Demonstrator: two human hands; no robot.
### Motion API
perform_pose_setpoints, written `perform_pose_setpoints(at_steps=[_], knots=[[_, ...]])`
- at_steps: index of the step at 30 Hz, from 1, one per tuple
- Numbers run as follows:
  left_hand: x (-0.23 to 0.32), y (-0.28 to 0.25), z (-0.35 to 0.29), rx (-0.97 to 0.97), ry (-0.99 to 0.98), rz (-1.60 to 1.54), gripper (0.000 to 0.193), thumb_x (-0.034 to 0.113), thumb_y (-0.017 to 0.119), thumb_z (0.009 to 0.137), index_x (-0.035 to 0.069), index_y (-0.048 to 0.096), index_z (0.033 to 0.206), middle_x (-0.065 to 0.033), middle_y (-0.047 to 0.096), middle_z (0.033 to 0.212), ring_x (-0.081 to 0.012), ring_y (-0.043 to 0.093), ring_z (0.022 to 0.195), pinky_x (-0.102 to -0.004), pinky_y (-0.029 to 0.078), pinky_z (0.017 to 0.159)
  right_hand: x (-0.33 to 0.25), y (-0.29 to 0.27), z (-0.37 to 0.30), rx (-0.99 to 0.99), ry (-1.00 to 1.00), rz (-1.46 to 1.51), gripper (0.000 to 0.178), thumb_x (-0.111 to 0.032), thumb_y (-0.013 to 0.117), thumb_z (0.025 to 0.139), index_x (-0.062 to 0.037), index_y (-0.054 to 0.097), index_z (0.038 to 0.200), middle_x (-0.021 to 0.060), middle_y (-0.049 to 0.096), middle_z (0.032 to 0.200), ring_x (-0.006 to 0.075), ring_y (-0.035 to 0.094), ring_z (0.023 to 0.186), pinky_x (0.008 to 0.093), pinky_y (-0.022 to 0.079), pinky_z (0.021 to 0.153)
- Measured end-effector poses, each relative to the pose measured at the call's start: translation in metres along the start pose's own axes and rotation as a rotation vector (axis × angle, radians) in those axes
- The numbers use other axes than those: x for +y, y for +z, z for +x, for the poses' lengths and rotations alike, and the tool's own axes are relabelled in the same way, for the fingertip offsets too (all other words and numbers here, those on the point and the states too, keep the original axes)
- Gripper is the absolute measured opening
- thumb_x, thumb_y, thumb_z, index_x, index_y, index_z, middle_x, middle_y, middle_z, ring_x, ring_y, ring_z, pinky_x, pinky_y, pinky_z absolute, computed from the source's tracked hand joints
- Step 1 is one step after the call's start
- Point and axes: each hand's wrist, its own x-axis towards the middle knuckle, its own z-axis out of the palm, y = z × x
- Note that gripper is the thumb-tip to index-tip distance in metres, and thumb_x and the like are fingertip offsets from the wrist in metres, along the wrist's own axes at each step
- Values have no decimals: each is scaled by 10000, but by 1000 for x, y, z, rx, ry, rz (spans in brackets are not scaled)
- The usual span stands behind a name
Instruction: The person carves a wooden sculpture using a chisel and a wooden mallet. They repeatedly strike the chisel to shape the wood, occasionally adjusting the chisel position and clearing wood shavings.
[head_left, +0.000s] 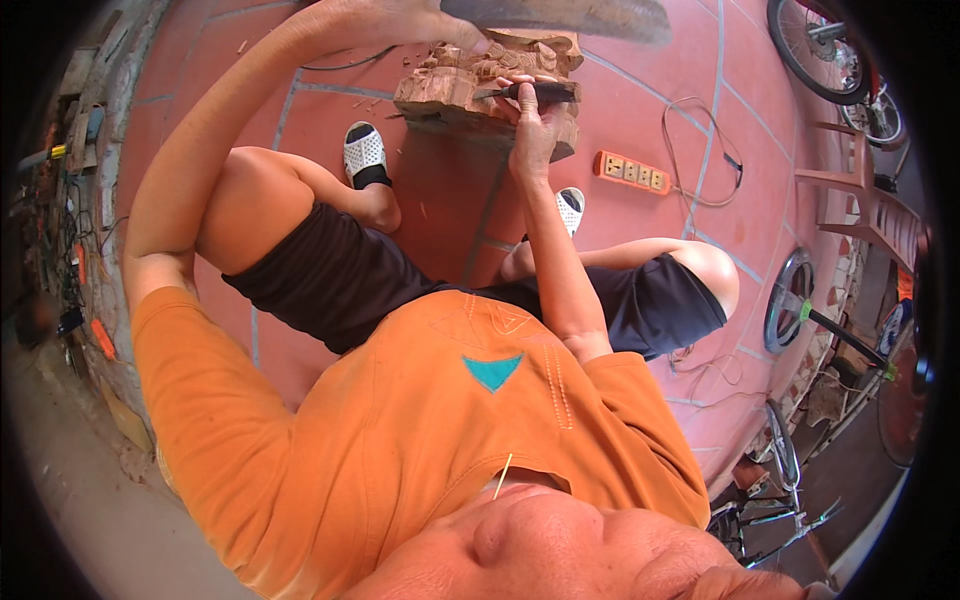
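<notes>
A carved block of wood (pixel 485 80) with a rough relief on top sits on the floor in front of my feet. My right hand (pixel 535 130) is closed round a chisel (pixel 552 92) with a dark handle, held across the block with its thin tip pointing left. My left hand (pixel 425 22), partly cut off by the upper edge, reaches round above the block. It appears closed on a long grey-brown wooden club (pixel 575 16), smeared by motion, which extends to the right above the carving.
An orange power strip (pixel 632 172) with its cord lies right of the block on red floor tiles. Bicycles and a motorbike wheel (pixel 820 45) stand along the right, beside a pinkish plastic chair (pixel 865 190). Wood and tools (pixel 85 170) are piled along the left wall.
</notes>
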Motion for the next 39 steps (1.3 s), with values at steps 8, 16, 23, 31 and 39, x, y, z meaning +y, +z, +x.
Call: perform_pose_setpoints(at_steps=[8,16,23,31,39], knots=[[0,-4,-3,99,-59,-285,683,323,815,817,-59,559,1323,-247,683,1184,-287,647,1159,-399,484,998,3,12,10,-167,-175,-199,183,-23,590,1036,-63,512,1197,55,653,1096,172,699,990,307,575,861],[19,-1,-3,6,28,-99,612,294,790,836,-58,555,1277,-307,683,1081,-394,699,996,-445,536,836,2,15,6,-123,-156,-189,178,-23,607,1028,-18,519,1182,62,668,1059,168,695,986,301,570,873],[22,-1,3,-245,9,310,444,251,721,862,-46,559,1149,-302,685,887,-448,700,866,-505,530,743,6,15,4,-156,-207,-273,133,-31,616,1026,-15,548,1139,64,675,1057,166,684,989,311,547,906],[37,-3,6,-81,6,30,533,343,735,857,-54,548,1158,-313,681,914,-457,692,902,-525,528,776,3,15,1,-119,-165,-181,123,-39,607,1032,-32,542,1136,67,673,1065,158,670,1005,314,544,916],[14,1,10,-261,-40,246,556,366,746,856,-48,563,1179,-308,685,920,-458,691,906,-519,528,783,7,0,5,-132,-113,-116,141,-50,571,1050,-56,523,1182,71,669,1123,161,674,1042,291,543,884]])
